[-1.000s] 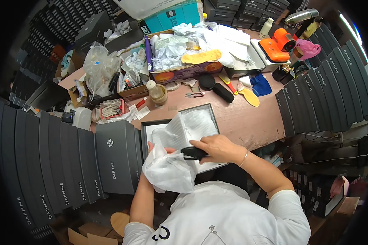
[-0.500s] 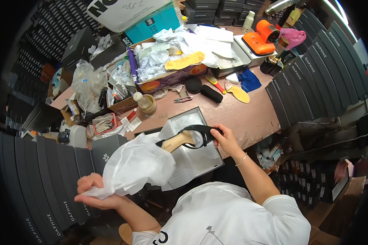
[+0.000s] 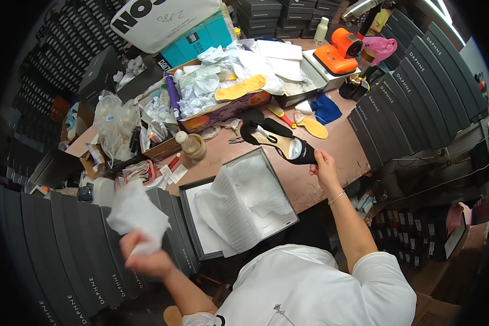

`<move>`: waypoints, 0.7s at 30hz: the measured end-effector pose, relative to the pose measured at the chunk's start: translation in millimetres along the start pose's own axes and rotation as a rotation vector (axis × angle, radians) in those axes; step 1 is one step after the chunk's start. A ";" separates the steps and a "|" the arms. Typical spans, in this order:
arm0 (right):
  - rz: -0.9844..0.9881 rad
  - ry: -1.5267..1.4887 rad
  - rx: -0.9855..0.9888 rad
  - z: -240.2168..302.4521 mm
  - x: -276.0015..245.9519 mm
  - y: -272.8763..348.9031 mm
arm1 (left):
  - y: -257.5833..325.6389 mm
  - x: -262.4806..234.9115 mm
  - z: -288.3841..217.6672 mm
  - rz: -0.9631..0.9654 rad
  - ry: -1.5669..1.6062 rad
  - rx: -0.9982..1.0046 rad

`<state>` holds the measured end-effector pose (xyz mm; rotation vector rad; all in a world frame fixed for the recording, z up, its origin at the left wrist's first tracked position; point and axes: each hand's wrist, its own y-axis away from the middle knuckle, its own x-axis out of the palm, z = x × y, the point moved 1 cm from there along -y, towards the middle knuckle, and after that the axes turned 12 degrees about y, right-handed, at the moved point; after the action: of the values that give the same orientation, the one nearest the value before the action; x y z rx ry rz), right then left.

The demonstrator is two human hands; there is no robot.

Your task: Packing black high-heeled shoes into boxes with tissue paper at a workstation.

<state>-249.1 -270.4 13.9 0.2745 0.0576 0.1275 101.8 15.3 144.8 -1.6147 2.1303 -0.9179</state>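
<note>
Two hands are in use on either side of the open shoe box (image 3: 198,239), which lies on the near edge of the desk (image 3: 337,146) with white tissue paper (image 3: 244,204) spread inside it. The right hand (image 3: 325,167) is held just beyond the box's far right corner and is clenched around the toe end of a black high-heeled shoe (image 3: 277,142); the shoe is raised above the desk behind the box, with its tan insole turned upward. The left hand (image 3: 144,258) is held well to the left of the box, over a row of dark closed boxes (image 3: 81,255), and is closed on a crumpled wad of white paper (image 3: 136,214). Behind the box, near its far left corner, a small capped bottle (image 3: 192,145) stands upright on the desk.
</note>
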 end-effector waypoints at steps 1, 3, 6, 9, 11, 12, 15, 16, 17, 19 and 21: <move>0.058 0.047 -0.006 5.4 -1.7 -1.7 | 25.2 8.6 30.9 0.323 0.009 -0.124; 0.179 0.123 -0.007 18.7 1.1 0.2 | 77.3 21.9 110.5 0.823 -0.202 -0.623; 0.480 0.378 -0.074 61.9 13.7 9.9 | 89.5 22.9 147.6 0.578 0.201 -1.011; 0.856 0.492 -0.128 75.3 61.3 18.9 | 84.8 63.9 75.7 0.776 0.381 -1.283; 0.964 0.513 -0.151 68.0 99.1 28.0 | 116.0 76.4 46.2 0.814 0.762 -1.803; 0.947 0.521 -0.159 61.3 114.5 32.9 | 130.6 77.1 39.1 0.820 1.063 -1.979; 0.570 0.718 -0.741 52.8 141.1 68.8 | 156.6 56.5 54.9 0.239 1.216 -1.995; 0.579 0.745 -0.765 60.3 146.8 87.6 | 154.9 49.9 56.0 0.129 1.101 -2.020; 0.649 0.755 -0.833 58.3 150.6 104.1 | 154.8 51.8 45.5 0.089 0.974 -1.986; 0.659 0.941 -1.007 34.3 166.5 124.7 | 161.7 47.9 37.5 0.106 0.970 -1.907; 0.702 1.001 -1.099 19.9 169.9 131.9 | 162.1 44.4 27.1 -0.034 0.977 -1.892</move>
<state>-94.9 -127.1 62.5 -0.9110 0.8584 0.9496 -15.9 -9.1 24.2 -1.7075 4.0981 1.1972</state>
